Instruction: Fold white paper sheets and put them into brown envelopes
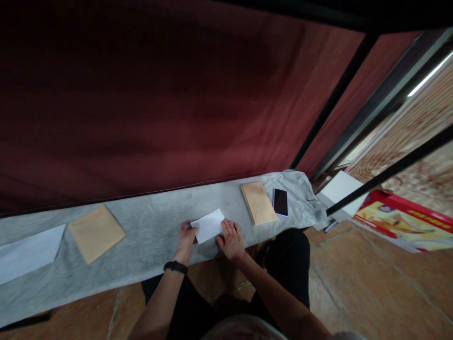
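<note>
A small white folded sheet of paper (pixel 208 225) lies on the grey cloth in front of me. My left hand (pixel 186 238), with a dark band at its wrist, pinches the sheet's left edge between thumb and fingers. On the sheet's right edge rests my right hand (pixel 231 240), its fingers stretched out flat and its thumb apart. To the right of that hand is a stack of brown envelopes (pixel 259 203). Another brown envelope (pixel 96 233) lies to the left, turned at an angle.
Large white sheets (pixel 30 252) lie at the far left of the narrow cloth-covered bench (pixel 152 231). A dark-screened phone (pixel 281 202) lies near its right end. Dark red fabric (pixel 177 141) hangs behind. Black poles and a red-and-yellow box (pixel 406 219) stand at the right.
</note>
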The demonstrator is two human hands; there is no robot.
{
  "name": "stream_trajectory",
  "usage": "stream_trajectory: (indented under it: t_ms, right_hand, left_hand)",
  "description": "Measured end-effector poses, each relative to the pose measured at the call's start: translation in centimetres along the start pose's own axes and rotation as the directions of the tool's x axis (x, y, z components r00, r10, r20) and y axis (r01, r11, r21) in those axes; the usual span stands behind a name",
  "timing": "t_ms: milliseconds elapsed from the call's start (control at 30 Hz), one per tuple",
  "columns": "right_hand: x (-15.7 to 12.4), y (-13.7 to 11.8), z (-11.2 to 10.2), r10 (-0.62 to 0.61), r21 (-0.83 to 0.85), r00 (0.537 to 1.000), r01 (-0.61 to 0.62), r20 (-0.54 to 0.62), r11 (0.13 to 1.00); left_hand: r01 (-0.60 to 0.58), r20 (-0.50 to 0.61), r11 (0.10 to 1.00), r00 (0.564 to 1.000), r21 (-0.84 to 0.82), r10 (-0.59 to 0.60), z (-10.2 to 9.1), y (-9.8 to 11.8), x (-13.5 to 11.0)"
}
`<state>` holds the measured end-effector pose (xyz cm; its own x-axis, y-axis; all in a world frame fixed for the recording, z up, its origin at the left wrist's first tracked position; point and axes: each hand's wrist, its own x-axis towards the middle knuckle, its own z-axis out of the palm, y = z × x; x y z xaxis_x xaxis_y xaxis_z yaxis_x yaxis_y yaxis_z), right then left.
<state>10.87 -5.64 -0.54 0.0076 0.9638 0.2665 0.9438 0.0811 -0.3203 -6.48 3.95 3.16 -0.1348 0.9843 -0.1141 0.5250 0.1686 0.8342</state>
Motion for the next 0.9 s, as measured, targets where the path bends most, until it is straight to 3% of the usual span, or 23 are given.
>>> stream_trajectory:
  t_ms: [100,200,267,367,467,567,733,900]
  right_hand:
    - [0.5,0.1,-0.4,-0.031,0.057,0.999,0.032,-0.011,0.998]
    - [1.5,0.7,-1.3,-0.018,0.170,0.999,0.026,-0.047,0.985]
    - [2.4,1.5,-2.4,0.011,0.251,0.997,0.008,-0.074,0.968]
    - [4.1,2.7,-4.4,0.010,0.335,0.996,0.022,-0.092,0.942]
    - [5.9,3.7,-6.3,0.014,0.360,0.994,0.026,-0.108,0.932]
    - [7.6,4.1,-7.2,0.010,0.395,0.996,0.026,-0.089,0.918]
    - [9.6,4.2,-6.7,0.052,0.381,0.997,-0.028,-0.053,0.924]
    - [9.3,3.9,-5.2,0.105,0.207,0.986,-0.076,-0.128,0.975]
  left_hand:
    - [0.149,0.035,0.974,0.989,-0.171,-0.145,-0.6,0.4,-1.5]
    - [0.295,0.177,0.859,0.954,-0.419,-0.241,-1.6,1.0,-2.6]
    - [0.313,0.260,0.817,0.943,-0.484,-0.208,-2.5,1.6,-3.1]
    - [0.267,0.317,0.824,0.942,-0.501,-0.113,-3.7,2.4,-3.5]
    - [0.280,0.420,0.806,0.907,-0.522,-0.043,-4.3,2.7,-3.9]
    - [0.380,0.506,0.790,0.856,-0.481,-0.105,-4.0,2.3,-4.2]
    - [0.415,0.420,0.819,0.875,-0.395,-0.241,-1.6,1.9,-4.0]
    - [0.408,0.344,0.850,0.892,-0.335,-0.292,0.9,2.4,-3.5]
